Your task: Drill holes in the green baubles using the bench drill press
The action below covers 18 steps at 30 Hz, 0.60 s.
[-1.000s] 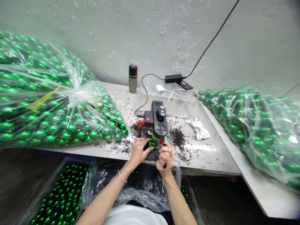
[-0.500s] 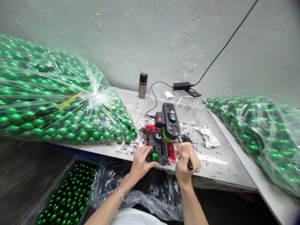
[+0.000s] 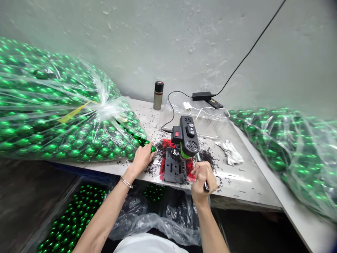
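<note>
Just left of centre in the frame, the left hand (image 3: 142,157) reaches to the tip of a clear bag (image 3: 47,119) packed with green balls. Its fingertips bend down at the bag's edge, beside a ball (image 3: 153,149); whether they grip that ball or only touch it, I cannot tell. A bracelet (image 3: 126,182) circles the wrist.

Right of centre, low in the frame, the right hand (image 3: 203,177) is curled in a fist about the lever (image 3: 206,187) of a press, the black end poking out below the fingers. The press (image 3: 188,133), black and green with a red switch, stands at the middle of the frame over a slotted plate (image 3: 174,170). Under the plate lies a red mat (image 3: 191,169), and black bits (image 3: 206,155) are scattered around it on the table (image 3: 244,179).

Above the press in the frame are a bottle (image 3: 158,96), a white plug (image 3: 187,106) and a black adapter (image 3: 202,96), with a cord rising from the adapter to the upper right. White gloves (image 3: 230,153) lie right of the press. A second bag (image 3: 286,151) of green balls fills the right edge, and more balls (image 3: 73,214) sit below the table at lower left.
</note>
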### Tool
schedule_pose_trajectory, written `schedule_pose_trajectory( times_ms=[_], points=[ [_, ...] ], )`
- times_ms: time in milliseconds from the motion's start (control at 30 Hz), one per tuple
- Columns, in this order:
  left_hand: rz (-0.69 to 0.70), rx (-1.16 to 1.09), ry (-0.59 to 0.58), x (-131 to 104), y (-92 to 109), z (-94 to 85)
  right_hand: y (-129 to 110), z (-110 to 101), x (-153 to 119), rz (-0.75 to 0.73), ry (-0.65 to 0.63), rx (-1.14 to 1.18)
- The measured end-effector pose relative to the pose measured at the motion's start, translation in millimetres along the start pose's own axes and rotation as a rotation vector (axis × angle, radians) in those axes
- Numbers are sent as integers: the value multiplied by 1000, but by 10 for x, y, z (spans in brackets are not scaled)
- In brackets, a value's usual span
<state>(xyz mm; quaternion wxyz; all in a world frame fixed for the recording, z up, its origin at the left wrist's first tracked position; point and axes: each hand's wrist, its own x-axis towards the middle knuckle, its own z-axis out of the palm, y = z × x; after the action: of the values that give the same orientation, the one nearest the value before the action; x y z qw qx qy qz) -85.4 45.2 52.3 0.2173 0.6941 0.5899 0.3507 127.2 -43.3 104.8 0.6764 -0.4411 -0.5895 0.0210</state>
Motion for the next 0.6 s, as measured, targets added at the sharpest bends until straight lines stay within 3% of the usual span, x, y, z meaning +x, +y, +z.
schedule_pose_trajectory(
  times_ms=[200,300,433,600],
  points=[
    [-370,-963,-98,-186,214,61,4,0,-17,11,-9,-8],
    [-488,-1185,-184,-265,290,162,-3,-5,-15,-4,-25,3],
    [-474,-1061,-258,-329,341,335,1,-8,-25,-13,-29,19],
    [-218,-518,-214,-363,420,507,0,-15,-45,12,-40,-2]
  ],
)
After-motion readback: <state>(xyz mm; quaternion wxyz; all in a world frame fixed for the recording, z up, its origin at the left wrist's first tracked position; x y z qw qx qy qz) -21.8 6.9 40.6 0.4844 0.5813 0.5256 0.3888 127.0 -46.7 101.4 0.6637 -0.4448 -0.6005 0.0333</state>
